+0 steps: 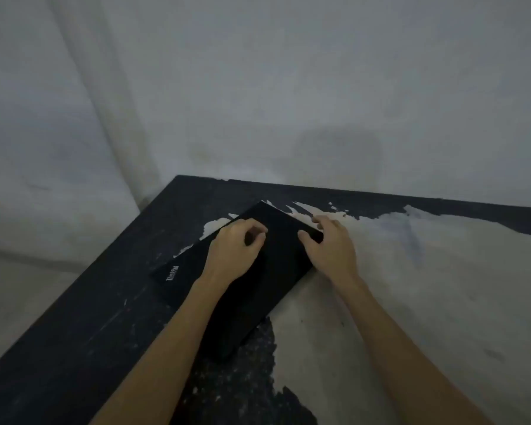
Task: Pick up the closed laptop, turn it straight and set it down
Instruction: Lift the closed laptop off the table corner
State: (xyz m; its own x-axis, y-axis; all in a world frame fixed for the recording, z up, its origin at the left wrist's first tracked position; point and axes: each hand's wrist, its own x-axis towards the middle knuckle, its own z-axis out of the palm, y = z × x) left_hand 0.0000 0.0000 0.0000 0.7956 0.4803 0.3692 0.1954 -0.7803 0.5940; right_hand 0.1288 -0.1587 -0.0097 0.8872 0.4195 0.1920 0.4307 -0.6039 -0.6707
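Observation:
A closed black laptop (258,289) with a pale logo near its left corner lies askew on the worn table (426,286), its corners pointing away from the table edges. My left hand (232,250) rests on the lid near the far left edge, fingers curled over it. My right hand (331,246) grips the far right edge, thumb on the lid and fingers wrapped around the side. My left forearm covers part of the lid. The laptop looks flat on the table.
The table's black coating has peeled, leaving a large pale patch on the right. Its far corner (178,177) meets a grey wall (288,87). The left edge drops to a pale floor (28,286).

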